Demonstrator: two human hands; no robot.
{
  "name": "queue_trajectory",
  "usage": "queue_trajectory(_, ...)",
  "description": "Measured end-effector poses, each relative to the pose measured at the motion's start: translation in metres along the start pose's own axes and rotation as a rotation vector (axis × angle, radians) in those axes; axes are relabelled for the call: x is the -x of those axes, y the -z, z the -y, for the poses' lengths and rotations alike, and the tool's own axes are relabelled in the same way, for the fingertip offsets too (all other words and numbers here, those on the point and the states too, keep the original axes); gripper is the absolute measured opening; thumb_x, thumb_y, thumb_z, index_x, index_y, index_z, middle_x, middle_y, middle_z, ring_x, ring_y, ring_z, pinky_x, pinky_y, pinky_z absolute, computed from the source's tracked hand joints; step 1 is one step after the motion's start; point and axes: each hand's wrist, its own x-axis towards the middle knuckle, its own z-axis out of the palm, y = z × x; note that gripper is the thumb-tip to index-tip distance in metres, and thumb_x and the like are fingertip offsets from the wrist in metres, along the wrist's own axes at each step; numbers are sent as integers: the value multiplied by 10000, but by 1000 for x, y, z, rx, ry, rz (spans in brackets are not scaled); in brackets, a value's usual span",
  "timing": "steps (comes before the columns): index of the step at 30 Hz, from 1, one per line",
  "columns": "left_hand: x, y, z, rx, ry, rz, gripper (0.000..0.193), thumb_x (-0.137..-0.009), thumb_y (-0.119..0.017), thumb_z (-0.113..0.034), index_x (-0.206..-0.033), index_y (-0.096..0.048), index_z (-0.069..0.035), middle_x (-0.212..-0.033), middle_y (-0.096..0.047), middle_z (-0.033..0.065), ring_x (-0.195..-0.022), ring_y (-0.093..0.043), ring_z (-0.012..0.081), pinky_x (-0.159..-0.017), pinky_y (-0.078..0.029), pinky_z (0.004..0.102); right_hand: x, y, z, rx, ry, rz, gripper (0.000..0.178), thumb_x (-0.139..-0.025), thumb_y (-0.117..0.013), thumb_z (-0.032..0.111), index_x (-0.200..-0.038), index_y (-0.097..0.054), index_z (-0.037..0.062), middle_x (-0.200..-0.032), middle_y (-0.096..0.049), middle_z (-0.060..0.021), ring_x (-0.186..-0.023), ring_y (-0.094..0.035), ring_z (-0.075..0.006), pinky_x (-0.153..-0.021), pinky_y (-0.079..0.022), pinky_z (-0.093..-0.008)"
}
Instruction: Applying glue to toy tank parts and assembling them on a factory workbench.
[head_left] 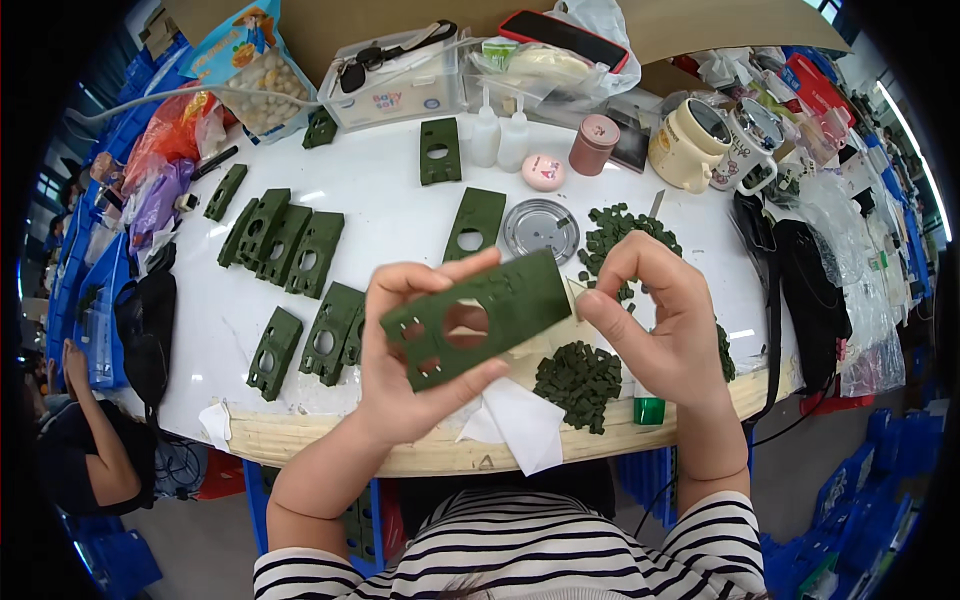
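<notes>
Gripped between thumb and fingers, the dark green plastic panel [475,318] with a round hole sat tilted in the left hand [405,365], raised above the near table edge. Its right end met the right hand [665,320], whose thumb and forefinger were pinched shut on a small pale piece [574,292] touching that end. Below lay a white round table [400,215] carrying more green panels [290,245], heaps of small green parts [580,380], a white tissue [515,420] and mugs [720,140]. Blue crates [95,300] lined the left.
</notes>
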Motion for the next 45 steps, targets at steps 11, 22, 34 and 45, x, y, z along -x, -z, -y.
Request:
queue_trajectory(11, -6, 6, -11, 352, 225, -204, 635, -771, -667, 9, -1281, -306, -106, -1364, -374, 224, -1130, -524, 279, -881, -512, 404, 11, 0, -17, 554, -90, 760, 99, -697, -695, 80, -733, -611, 43, -730, -620, -87, -705, -616, -277, -615, -471, -372)
queue_trajectory(22, -5, 7, -8, 371, 269, -87, 647, -816, -625, -26, -1356, -279, -104, -1358, -395, 219, -1165, -501, 267, -872, -521, 381, 11, 2, -18, 543, 8, 804, 19, -731, -595, 28, -732, -592, 10, -719, -604, -128, -708, -613, -310, -626, -482, -384)
queue_trajectory(34, -9, 5, -10, 364, 315, -18, 682, -855, -593, -89, -1424, -218, -81, -1341, -428, 200, -1134, -521, 232, -842, -524, 341, 12, 1, -13, 422, -35, 893, 33, -756, -576, 31, -753, -575, -1, -717, -616, -148, -683, -611, -328, -599, -469, -384)
queue_trajectory(45, -13, 18, -14, 352, 240, -47, 686, -878, -559, -122, -1447, -181, -65, -1348, -418, 233, -1097, -553, 210, -789, -505, 274, 2, 21, -2, -211, 103, 533, 116, -737, -663, -67, -820, -628, 5, -803, -666, -124, -692, -658, -181, -559, -514, -263)
